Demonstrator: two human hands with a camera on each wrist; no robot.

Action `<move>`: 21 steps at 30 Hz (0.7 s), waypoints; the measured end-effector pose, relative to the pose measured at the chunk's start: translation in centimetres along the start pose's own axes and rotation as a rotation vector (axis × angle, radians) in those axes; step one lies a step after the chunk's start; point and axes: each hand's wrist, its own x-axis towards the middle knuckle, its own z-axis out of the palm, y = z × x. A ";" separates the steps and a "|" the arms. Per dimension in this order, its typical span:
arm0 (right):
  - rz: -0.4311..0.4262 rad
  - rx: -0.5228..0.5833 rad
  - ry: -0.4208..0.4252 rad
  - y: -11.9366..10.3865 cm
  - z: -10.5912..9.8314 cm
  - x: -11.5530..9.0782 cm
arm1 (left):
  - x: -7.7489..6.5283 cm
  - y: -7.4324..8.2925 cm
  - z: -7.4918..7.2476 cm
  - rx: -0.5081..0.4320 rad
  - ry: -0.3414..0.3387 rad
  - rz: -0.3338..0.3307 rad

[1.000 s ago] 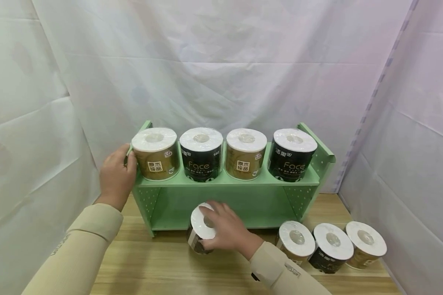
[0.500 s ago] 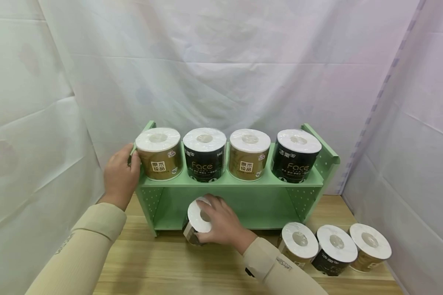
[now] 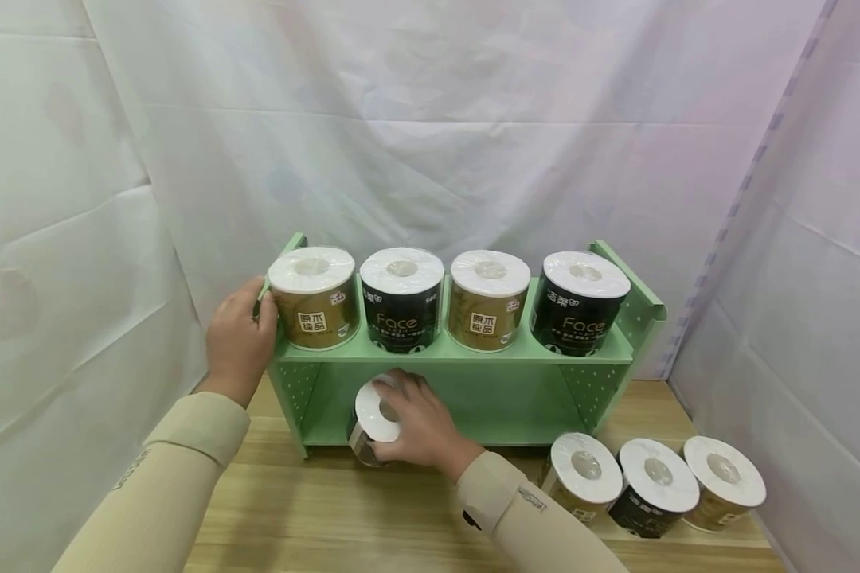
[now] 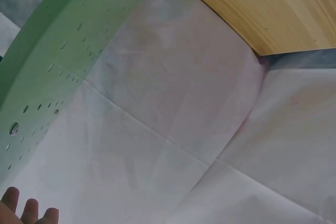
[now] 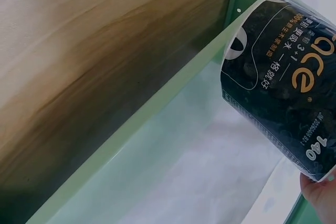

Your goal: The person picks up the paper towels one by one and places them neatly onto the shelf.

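Observation:
My right hand (image 3: pixel 419 422) grips a black-wrapped toilet paper roll (image 3: pixel 377 412) by its white top end. That roll leans to one side at the left front of the green shelf's (image 3: pixel 466 402) lower level; its black side with gold lettering fills the right part of the right wrist view, where a fingertip (image 5: pixel 321 195) touches its end. My left hand (image 3: pixel 242 338) holds the upper edge of the shelf's left side panel, beside a gold toilet paper roll (image 3: pixel 314 298). Some left fingers (image 4: pixel 31 211) show at the corner of the left wrist view, near the perforated panel (image 4: pixel 68 40).
A black roll (image 3: pixel 403 302), a gold roll (image 3: pixel 489 302) and another black roll (image 3: pixel 580 306) stand upright farther along the top level. On the wooden table (image 3: pixel 315 517) at right stand a gold roll (image 3: pixel 586 469), a black roll (image 3: pixel 658 477) and a gold roll (image 3: pixel 724 477). White curtains surround everything.
The right hand has moved left and a little up with the black toilet paper roll, closer to the lower level's left side. The left hand stays on the panel; the view shifts slightly.

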 end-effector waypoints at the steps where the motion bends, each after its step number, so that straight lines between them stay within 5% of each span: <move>1: -0.001 0.000 -0.003 0.0 0.1 0.1 | 0.0 -0.1 0.0 0.001 -0.003 -0.003; 21: 0.012 -0.003 -0.009 -1.0 1.4 2.2 | 0.0 0.2 -0.1 0.004 -0.010 -0.007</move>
